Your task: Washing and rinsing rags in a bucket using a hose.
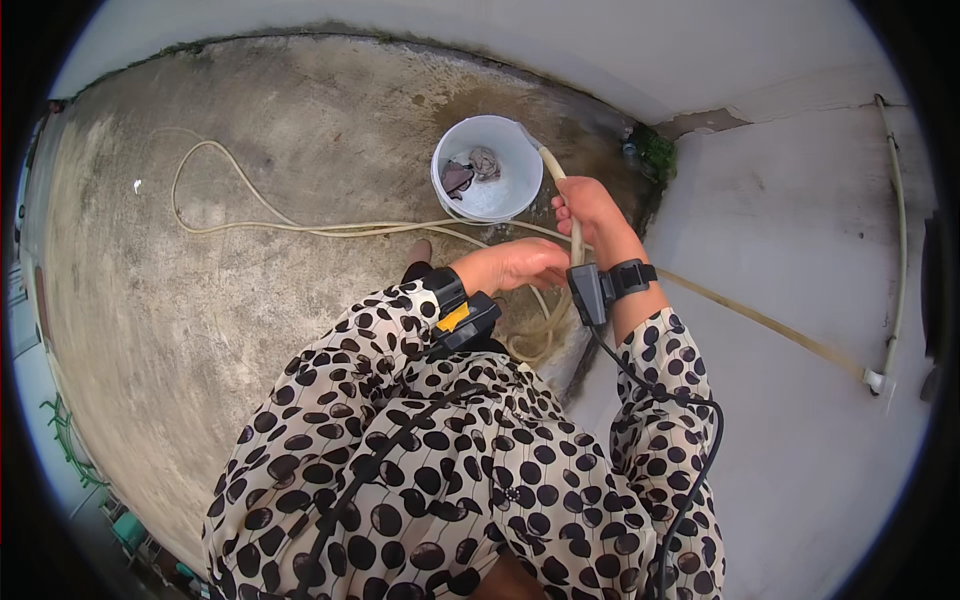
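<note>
My right hand (589, 206) is closed around a pale garden hose (552, 163) near its end, which lies at the right rim of a white plastic bucket (442, 191). Two crumpled cloths, a dark one (456, 178) and a grey-brown one (484, 163), lie at the bucket's bottom. The bucket stands upright on the concrete floor. Just below my right hand, my left hand (525, 264) reaches to the hose, its fingertips beside or behind it; whether they grip it cannot be told. Both wrists carry black strapped devices.
Loops of hose (247, 225) lie across the concrete floor (225, 300). A hose runs right to a white pipe fitting (874, 381) on the wall (765, 225). Green plants (658, 156) grow in the wall corner. The floor around the bucket is darkly stained or wet.
</note>
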{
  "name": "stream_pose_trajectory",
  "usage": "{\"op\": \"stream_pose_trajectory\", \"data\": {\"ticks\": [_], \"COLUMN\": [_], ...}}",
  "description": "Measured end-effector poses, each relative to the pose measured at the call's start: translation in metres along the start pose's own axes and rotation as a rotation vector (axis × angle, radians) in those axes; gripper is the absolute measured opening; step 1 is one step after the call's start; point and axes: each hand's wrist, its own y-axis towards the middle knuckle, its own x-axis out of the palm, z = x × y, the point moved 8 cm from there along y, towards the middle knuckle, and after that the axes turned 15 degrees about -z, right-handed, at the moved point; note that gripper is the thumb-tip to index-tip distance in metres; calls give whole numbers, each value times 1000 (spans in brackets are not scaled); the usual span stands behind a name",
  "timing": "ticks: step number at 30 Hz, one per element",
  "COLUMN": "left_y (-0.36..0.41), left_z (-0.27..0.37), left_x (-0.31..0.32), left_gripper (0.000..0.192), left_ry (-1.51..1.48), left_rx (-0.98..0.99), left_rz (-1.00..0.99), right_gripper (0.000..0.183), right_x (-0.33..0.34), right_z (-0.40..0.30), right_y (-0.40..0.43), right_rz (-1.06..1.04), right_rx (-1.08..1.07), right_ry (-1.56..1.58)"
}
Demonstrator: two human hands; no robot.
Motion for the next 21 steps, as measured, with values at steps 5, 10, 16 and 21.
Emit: {"op": "stream_pose_trajectory", "data": {"ticks": [5,10,16,21], "left_y": [-9,-19,-12,-52], "left_z": [-1,-3,-9,-27], "left_x": [30,1,3,-38], "left_gripper": [23,21,24,38], "left_ry": [-17,-89,172,307], "left_rx": [143,251,81,-6], "left_rz": [83,217,248,378], "right_gripper": [21,33,39,32], "right_x": [2,18,2,-8], "right_z": [15,11,29,39], "right_y": [13,-1,6,28], "right_rz": [-38,13,195,304], "right_rx": [57,-162,-323,-313], "right_ry": [-142,-290,-483,-756]}}
